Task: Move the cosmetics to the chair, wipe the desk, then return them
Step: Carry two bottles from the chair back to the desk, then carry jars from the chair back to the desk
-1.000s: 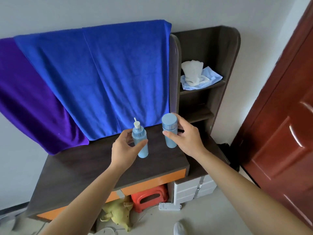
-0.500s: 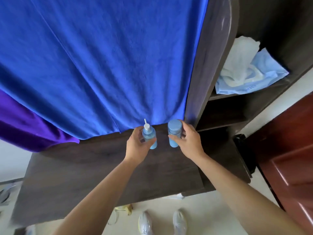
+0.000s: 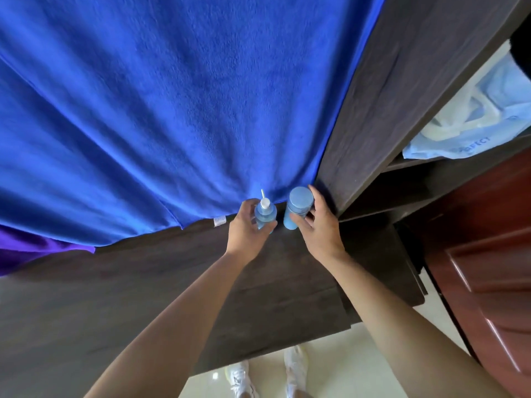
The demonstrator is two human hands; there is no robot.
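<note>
Can't tell from my feed if the pump bottle (image 3: 265, 216) or capped bottle (image 3: 298, 203) sit on the desk (image 3: 143, 297), fingers (image 3: 300, 223) hide both bases.

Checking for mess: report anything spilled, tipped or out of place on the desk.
Nothing spilled or tipped. The light blue pump bottle in the left hand and the light blue capped bottle in the right hand are upright over the dark wooden desk. Oddity: the hem of the blue terry towel drapes onto the desk behind them.

2 bottles (image 3: 297, 206) side by side at desk (image 3: 143, 282) rear
</note>
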